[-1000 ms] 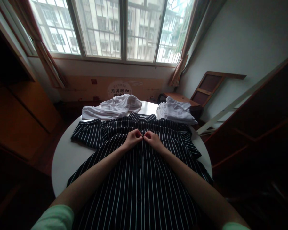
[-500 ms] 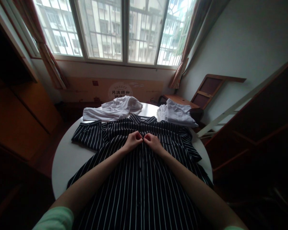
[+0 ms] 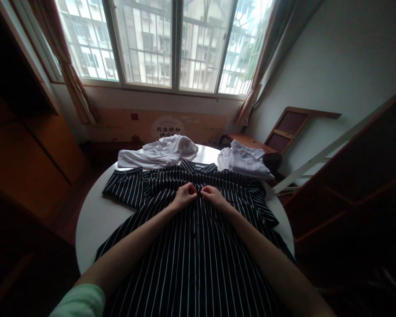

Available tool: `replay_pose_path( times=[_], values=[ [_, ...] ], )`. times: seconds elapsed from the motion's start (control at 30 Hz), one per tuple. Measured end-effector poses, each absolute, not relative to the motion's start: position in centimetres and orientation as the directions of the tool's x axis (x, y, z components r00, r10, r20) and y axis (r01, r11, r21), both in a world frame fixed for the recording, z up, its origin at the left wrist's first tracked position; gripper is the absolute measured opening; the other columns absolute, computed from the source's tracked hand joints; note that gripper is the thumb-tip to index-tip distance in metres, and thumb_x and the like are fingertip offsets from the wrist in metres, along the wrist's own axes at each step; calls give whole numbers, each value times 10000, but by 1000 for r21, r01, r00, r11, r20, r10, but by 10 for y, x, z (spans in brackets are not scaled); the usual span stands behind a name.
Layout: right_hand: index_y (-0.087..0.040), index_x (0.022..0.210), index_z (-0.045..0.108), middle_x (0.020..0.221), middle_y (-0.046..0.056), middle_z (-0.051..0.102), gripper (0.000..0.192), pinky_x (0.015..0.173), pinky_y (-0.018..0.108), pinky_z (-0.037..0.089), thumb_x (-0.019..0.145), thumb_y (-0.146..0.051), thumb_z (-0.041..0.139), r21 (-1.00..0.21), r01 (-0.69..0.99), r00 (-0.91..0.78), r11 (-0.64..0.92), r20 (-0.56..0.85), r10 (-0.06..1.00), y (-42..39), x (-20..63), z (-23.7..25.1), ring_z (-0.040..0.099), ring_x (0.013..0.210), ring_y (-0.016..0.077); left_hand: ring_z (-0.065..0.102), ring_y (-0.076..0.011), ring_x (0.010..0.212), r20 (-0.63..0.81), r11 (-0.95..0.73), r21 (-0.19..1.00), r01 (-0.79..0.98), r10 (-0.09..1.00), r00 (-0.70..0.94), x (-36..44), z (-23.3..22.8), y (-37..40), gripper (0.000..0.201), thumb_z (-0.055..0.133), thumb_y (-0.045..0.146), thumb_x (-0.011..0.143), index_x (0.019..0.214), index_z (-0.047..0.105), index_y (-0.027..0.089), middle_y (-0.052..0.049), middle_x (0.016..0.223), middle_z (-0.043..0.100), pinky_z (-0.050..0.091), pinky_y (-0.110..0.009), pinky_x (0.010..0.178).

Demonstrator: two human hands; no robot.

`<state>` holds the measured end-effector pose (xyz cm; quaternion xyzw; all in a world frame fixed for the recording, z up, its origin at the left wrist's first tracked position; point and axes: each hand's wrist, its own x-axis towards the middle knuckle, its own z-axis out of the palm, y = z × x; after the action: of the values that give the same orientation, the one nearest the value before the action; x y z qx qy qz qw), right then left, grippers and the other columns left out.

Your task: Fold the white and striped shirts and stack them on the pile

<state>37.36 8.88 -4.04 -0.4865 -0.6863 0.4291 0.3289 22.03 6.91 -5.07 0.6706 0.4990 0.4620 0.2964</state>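
a person's left hand [image 3: 184, 195] and right hand [image 3: 213, 196] meet at the front placket of a dark striped shirt [image 3: 191, 246], spread face up across a round white table [image 3: 92, 220] with its collar toward the window. both hands are curled closed, fingertips pinching the shirt's two front edges just below the collar; the button between them is too small and dim to make out, so whether it is fastened cannot be told. working a button here likely goes best with one hand holding the buttonhole edge flat and taut while the other feeds the button through, keeping the stripes on both sides lined up so the front lies smooth. beyond the collar, a crumpled white garment [image 3: 158, 153] lies touching the shirt's far edge, and a second white garment [image 3: 246, 160] sits at the table's right rim, close to the right shoulder. neither crowds the hands. the shirt's hem hangs over the near edge toward the person.
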Motion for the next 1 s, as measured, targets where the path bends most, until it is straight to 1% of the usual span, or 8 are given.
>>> replay_pose_path(
  times=[0.27, 0.4, 0.5, 0.6, 0.67, 0.73, 0.87, 1.0],
  values=[
    [-165, 716, 534, 571, -38, 542, 42, 523, 210, 436, 732, -195, 509, -899, 384, -296, 212, 98, 950, 87, 376, -45, 533, 532, 97, 550, -113, 659, 319, -325, 858, 397, 944, 85, 220, -51, 70, 52, 524, 126, 682, 719, 537, 161, 12, 694, 582, 432, -236, 638],
    [-160, 698, 544, 593, -29, 545, 63, 547, 216, 421, 737, -198, 513, -853, 461, -338, 246, 87, 937, 86, 378, -40, 528, 558, 103, 558, -129, 692, 296, -346, 823, 451, 938, 181, 217, -47, 73, 121, 533, 143, 690, 808, 527, 169, 2, 739, 590, 441, -257, 663],
    [-157, 682, 555, 639, -8, 566, 88, 570, 227, 411, 744, -213, 531, -748, 580, -384, 323, 98, 918, 79, 376, -34, 532, 596, 115, 549, -138, 691, 263, -386, 756, 529, 918, 295, 211, -40, 70, 126, 543, 134, 677, 793, 522, 176, 1, 734, 574, 441, -257, 653],
    [-153, 716, 577, 735, 34, 596, 126, 646, 251, 428, 788, -204, 487, -602, 685, -435, 411, 115, 893, 65, 374, -27, 550, 678, 134, 544, -138, 714, 261, -499, 634, 591, 857, 443, 200, -30, 57, 143, 522, 59, 651, 720, 538, 184, -3, 757, 560, 438, -250, 685],
    [-145, 782, 598, 832, 71, 608, 154, 742, 275, 432, 812, -190, 453, -492, 726, -487, 481, 127, 864, 51, 375, -23, 560, 791, 154, 549, -151, 780, 236, -574, 545, 611, 805, 545, 193, -25, 44, 164, 536, 49, 649, 741, 558, 183, -22, 833, 562, 439, -259, 744],
    [-129, 911, 603, 1001, 116, 592, 194, 856, 304, 404, 819, -220, 458, -393, 733, -553, 556, 132, 822, 38, 379, -22, 532, 967, 184, 544, -180, 883, 182, -617, 457, 641, 770, 611, 187, -23, 31, 183, 579, 107, 672, 843, 567, 172, -55, 944, 559, 430, -291, 816],
    [-100, 1217, 466, 1327, 165, 392, 495, 1004, 393, 284, 823, -400, 456, -229, 744, -624, 628, 100, 775, 24, 391, -29, 324, 1243, 255, 446, -232, 1118, 127, -619, 311, 721, 779, 614, 181, -30, 17, 355, 559, 249, 760, 1090, 493, 139, -127, 1209, 473, 372, -361, 932],
    [-159, 1340, 320, 1422, 106, 258, 585, 1030, 443, 215, 865, -498, 287, -143, 801, -582, 582, 41, 812, 31, 397, -40, 231, 1297, 264, 332, -235, 1239, 152, -581, 261, 771, 813, 562, 178, -49, 21, 410, 407, 347, 857, 1228, 403, 174, -120, 1338, 381, 310, -411, 986]
  ],
)
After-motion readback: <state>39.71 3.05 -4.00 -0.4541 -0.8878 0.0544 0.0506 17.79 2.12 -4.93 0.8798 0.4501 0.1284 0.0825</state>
